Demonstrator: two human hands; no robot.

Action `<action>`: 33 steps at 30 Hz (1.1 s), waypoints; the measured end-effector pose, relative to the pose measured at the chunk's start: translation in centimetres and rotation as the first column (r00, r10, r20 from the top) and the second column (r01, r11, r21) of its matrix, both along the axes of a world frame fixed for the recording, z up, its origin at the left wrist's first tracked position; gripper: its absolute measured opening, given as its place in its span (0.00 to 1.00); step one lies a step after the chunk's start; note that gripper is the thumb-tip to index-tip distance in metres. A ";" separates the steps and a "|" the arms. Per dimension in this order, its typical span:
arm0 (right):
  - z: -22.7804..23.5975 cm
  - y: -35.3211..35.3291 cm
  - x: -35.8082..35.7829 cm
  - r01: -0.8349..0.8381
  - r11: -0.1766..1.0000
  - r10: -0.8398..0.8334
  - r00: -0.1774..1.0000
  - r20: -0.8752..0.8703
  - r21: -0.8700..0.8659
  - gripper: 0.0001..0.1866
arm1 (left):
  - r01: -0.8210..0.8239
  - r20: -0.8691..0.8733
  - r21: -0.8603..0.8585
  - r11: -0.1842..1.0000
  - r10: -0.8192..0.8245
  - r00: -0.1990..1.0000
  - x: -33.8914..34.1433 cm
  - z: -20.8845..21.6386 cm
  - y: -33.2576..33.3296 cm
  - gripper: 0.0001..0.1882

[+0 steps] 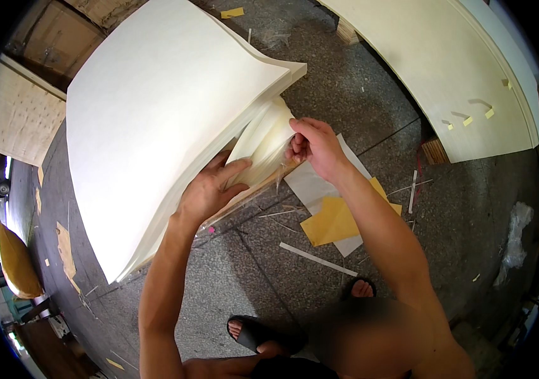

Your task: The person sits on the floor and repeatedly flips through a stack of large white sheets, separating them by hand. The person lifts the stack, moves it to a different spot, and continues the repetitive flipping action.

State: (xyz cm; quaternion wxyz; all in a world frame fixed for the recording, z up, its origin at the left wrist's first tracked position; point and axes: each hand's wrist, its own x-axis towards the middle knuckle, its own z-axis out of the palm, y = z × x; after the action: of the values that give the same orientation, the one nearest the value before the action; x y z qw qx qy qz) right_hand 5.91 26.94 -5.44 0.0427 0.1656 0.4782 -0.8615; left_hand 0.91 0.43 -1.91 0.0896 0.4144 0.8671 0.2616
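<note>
A thick stack of large white paper sheets (168,107) lies before me, its near right edge lifted and bowed upward. Below that raised part, cream-white lower sheets (263,142) curl up into a fold. My left hand (211,186) reaches into the gap with thumb and fingers apart, resting on the lower sheets; some of its fingertips are hidden under the raised sheets. At the right end of the fold, my right hand (317,144) pinches the edge of the lower sheets between thumb and curled fingers.
Yellow paper pieces (327,222) and white strips (318,259) litter the speckled floor (238,265). A long pale board or sheet stack (433,76) rests on wooden blocks (434,151) at the right. Crumpled clear plastic (515,240) lies far right; cardboard boxes (61,41) stand back left.
</note>
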 end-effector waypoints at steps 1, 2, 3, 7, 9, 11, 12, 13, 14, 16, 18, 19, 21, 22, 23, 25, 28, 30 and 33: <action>0.0 0.0 0.1 0.004 1.000 -0.004 1.000 0.011 0.007 0.20 | 0.005 -0.003 0.011 1.000 -0.005 1.000 0.0 0.0 0.0 0.30; -0.1 0.1 0.2 0.011 1.000 -0.011 1.000 0.006 -0.028 0.20 | 0.003 0.015 0.008 1.000 -0.003 1.000 0.0 0.1 0.1 0.30; -0.3 0.2 0.2 0.018 0.998 -0.018 1.000 0.001 -0.063 0.21 | 0.001 0.033 0.005 1.000 -0.001 0.999 0.0 0.2 0.1 0.30; -0.6 0.2 0.2 0.016 0.990 -0.012 0.999 0.032 -0.143 0.22 | -0.003 -0.018 0.005 1.000 0.003 1.000 0.3 1.0 0.8 0.29; 0.1 -0.4 0.3 -0.062 0.914 0.073 0.997 -0.010 0.400 0.22 | -0.022 -0.104 0.013 1.000 0.023 0.994 0.1 0.4 0.5 0.29; 0.8 -0.7 0.3 -0.050 0.898 0.055 0.998 0.001 0.438 0.21 | 0.004 -0.172 0.000 1.000 -0.004 0.985 -0.3 0.0 0.2 0.28; 0.8 -0.4 0.2 -0.041 0.942 0.047 0.999 -0.009 0.333 0.21 | 0.035 -0.196 -0.023 0.999 -0.039 0.980 -0.5 -0.2 -0.1 0.28; 0.6 0.1 0.2 -0.032 0.974 0.036 0.999 -0.016 0.223 0.20 | 0.066 -0.217 -0.048 0.997 -0.075 0.973 -0.6 0.2 0.2 0.28; 0.4 0.3 0.2 -0.023 0.994 0.025 0.999 -0.022 0.110 0.20 | 0.048 -0.139 -0.035 0.998 -0.053 0.989 -0.4 0.6 0.4 0.28; 0.1 0.2 0.0 0.003 0.999 -0.003 1.000 -0.018 0.038 0.19 | 0.008 0.025 -0.013 1.000 -0.008 1.000 0.2 1.3 0.8 0.28; 0.0 0.1 0.0 0.008 1.000 -0.008 1.000 -0.007 0.009 0.19 | -0.002 0.011 -0.025 1.000 0.002 1.000 0.3 1.1 0.7 0.30; 0.0 0.1 0.0 0.004 1.000 -0.004 1.000 -0.003 0.016 0.19 | -0.008 0.001 -0.031 0.999 0.008 1.000 0.3 1.1 0.7 0.31; -0.3 0.1 0.0 -0.003 1.000 0.003 1.000 0.005 0.031 0.19 | -0.012 -0.002 -0.014 1.000 0.012 1.000 0.2 0.7 0.5 0.32; -0.4 0.2 0.0 -0.006 1.000 0.006 1.000 -0.001 0.025 0.19 | -0.014 -0.003 -0.005 1.000 0.014 1.000 0.2 0.6 0.5 0.33; -0.5 0.3 0.1 -0.009 1.000 0.009 1.000 -0.007 0.019 0.18 | -0.011 -0.008 -0.007 1.000 0.011 1.000 0.1 0.6 0.4 0.33; -0.8 0.4 0.2 -0.010 1.000 0.010 1.000 -0.011 0.007 0.18 | -0.005 -0.017 -0.011 1.000 0.005 1.000 0.1 0.6 0.4 0.33; -1.1 0.5 0.3 -0.005 1.000 0.005 1.000 -0.001 -0.021 0.18 | -0.015 -0.020 -0.001 1.000 0.015 1.000 0.2 0.8 0.5 0.33; -1.1 0.4 0.3 -0.003 0.999 0.003 1.000 0.014 -0.051 0.18 | -0.014 -0.017 0.016 1.000 0.015 1.000 0.4 0.7 0.6 0.33; -0.8 0.3 0.2 -0.008 0.998 0.008 1.000 0.010 -0.056 0.18 | -0.009 0.008 0.023 1.000 0.009 1.000 0.2 0.5 0.4 0.33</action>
State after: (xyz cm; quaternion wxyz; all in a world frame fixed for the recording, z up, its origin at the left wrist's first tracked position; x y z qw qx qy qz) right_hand 6.10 27.23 -6.28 0.0532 0.1668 0.4543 -0.8735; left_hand 1.11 0.86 -1.39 0.0871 0.4104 0.8654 0.2738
